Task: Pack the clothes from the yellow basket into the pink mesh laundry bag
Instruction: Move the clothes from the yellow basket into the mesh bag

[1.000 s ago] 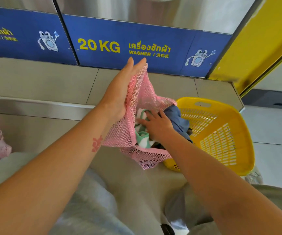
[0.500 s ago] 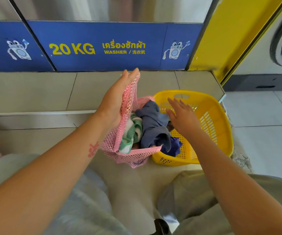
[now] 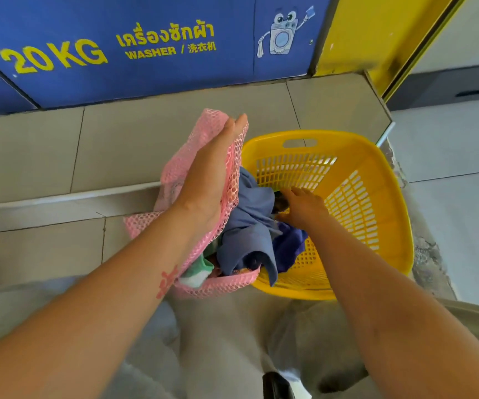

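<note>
My left hand (image 3: 206,180) holds up the rim of the pink mesh laundry bag (image 3: 180,168), fingers straight along the mesh and the thumb hidden inside. A green and white cloth (image 3: 198,272) lies in the bag. A grey-blue garment (image 3: 246,234) hangs over the bag's mouth and the rim of the yellow basket (image 3: 376,174). My right hand (image 3: 304,208) is down inside the basket, fingers curled onto a dark garment (image 3: 280,201) beside a purple-blue cloth (image 3: 290,246).
The bag and basket stand on a tiled step (image 3: 117,145) in front of a blue washer panel (image 3: 146,53) marked 20 KG. A yellow post (image 3: 376,33) rises at the right. My knees in grey trousers (image 3: 232,341) fill the foreground.
My right hand left the bag's mouth, crossed over the basket and dropped onto the clothes inside it. The left hand kept holding the bag's rim up. The camera tilted down and closer.
</note>
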`<state>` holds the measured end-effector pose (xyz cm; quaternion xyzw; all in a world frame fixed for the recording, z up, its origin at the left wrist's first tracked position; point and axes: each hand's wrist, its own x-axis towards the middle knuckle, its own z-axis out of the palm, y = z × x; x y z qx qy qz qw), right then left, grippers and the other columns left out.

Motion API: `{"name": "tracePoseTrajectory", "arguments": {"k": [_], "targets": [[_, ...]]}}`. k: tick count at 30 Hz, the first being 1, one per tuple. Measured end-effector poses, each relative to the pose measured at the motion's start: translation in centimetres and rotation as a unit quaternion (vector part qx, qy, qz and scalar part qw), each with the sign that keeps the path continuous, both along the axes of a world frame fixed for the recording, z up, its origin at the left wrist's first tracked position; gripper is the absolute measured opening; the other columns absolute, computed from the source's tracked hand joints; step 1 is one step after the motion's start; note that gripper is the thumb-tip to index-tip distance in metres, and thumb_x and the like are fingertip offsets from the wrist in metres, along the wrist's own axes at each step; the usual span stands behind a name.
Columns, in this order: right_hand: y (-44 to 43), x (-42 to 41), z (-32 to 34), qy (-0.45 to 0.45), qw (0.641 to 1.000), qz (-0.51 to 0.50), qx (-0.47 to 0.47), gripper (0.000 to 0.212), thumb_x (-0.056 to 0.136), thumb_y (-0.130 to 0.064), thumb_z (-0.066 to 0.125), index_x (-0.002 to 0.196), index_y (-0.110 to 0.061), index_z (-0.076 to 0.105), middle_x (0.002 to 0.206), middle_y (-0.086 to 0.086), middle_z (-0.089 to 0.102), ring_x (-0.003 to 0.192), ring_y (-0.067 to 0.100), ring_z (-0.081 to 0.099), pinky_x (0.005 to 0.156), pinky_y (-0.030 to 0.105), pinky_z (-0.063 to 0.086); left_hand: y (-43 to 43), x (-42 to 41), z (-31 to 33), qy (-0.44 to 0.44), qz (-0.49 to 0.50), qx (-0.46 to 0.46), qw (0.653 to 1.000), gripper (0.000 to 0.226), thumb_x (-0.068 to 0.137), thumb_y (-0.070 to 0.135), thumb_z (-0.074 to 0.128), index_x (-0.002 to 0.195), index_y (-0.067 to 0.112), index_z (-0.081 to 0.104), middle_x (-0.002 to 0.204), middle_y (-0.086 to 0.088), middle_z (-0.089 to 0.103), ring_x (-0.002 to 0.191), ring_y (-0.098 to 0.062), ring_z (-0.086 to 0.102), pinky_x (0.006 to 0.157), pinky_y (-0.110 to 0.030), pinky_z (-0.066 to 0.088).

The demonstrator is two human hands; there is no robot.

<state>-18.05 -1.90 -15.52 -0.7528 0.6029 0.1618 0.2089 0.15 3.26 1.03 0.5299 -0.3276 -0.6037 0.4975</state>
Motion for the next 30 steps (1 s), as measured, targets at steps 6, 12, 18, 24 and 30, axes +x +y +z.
{"name": "tracePoseTrajectory", "arguments": {"k": [6, 12, 18, 24, 30], "targets": [[-1.5, 3.2, -3.3, -0.007, 0.995, -0.037, 0.090, 0.073, 0.091, -0.047, 0.055, 0.149, -0.012, 0.026, 0.152, 0.014, 0.035, 0.138, 0.036, 0.034, 0.112, 0.050, 0.030, -1.9, 0.5, -1.2, -0.007, 0.015, 0.017, 1.000, 0.050, 0.101, 0.050, 0.043, 0.146, 0.030, 0.048, 0.146, 0.027, 0.040, 0.127, 0.006, 0.036, 0.109, -0.030, 0.026], [-0.9, 4.5, -5.4, 0.007, 0.986, -0.090, 0.138, 0.058, 0.102, -0.039, 0.039, 0.151, -0.011, 0.024, 0.157, 0.015, 0.027, 0.145, 0.036, 0.025, 0.119, 0.050, 0.017, -2.4, 1.3, -1.2, -0.002, 0.013, 0.010, 1.000, 0.052, 0.102, 0.048, 0.041, 0.150, 0.028, 0.043, 0.158, 0.017, 0.034, 0.137, 0.002, 0.034, 0.103, -0.025, 0.029], [-1.9, 3.0, -3.6, -0.053, 0.983, -0.154, 0.080, 0.033, 0.094, -0.021, 0.051, 0.126, -0.018, 0.053, 0.130, 0.018, 0.058, 0.119, 0.039, 0.054, 0.100, 0.053, 0.044, -2.0, 1.8, -0.4, 0.004, 0.011, 0.008, 1.000, 0.050, 0.103, 0.048, 0.039, 0.148, 0.028, 0.046, 0.158, 0.018, 0.033, 0.145, -0.001, 0.028, 0.101, -0.024, 0.028], [-0.4, -0.6, 1.5, -0.228, 0.917, -0.299, -0.130, 0.030, 0.087, -0.020, 0.052, 0.116, -0.016, 0.058, 0.117, 0.018, 0.059, 0.102, 0.040, 0.058, 0.085, 0.048, 0.049, -0.4, 2.7, 1.6, 0.016, 0.028, 0.009, 0.999, 0.049, 0.100, 0.049, 0.047, 0.146, 0.030, 0.049, 0.149, 0.021, 0.043, 0.139, -0.002, 0.037, 0.116, -0.034, 0.027], [2.2, -1.4, 9.7, -0.399, 0.824, -0.307, -0.261, 0.036, 0.086, -0.010, 0.051, 0.121, -0.003, 0.058, 0.126, 0.017, 0.055, 0.113, 0.033, 0.054, 0.097, 0.043, 0.046, 2.2, 5.0, 4.3, 0.024, 0.046, -0.028, 0.998, 0.039, 0.104, 0.047, 0.039, 0.137, 0.032, 0.055, 0.149, 0.013, 0.049, 0.140, -0.007, 0.041, 0.114, -0.033, 0.029]]}}
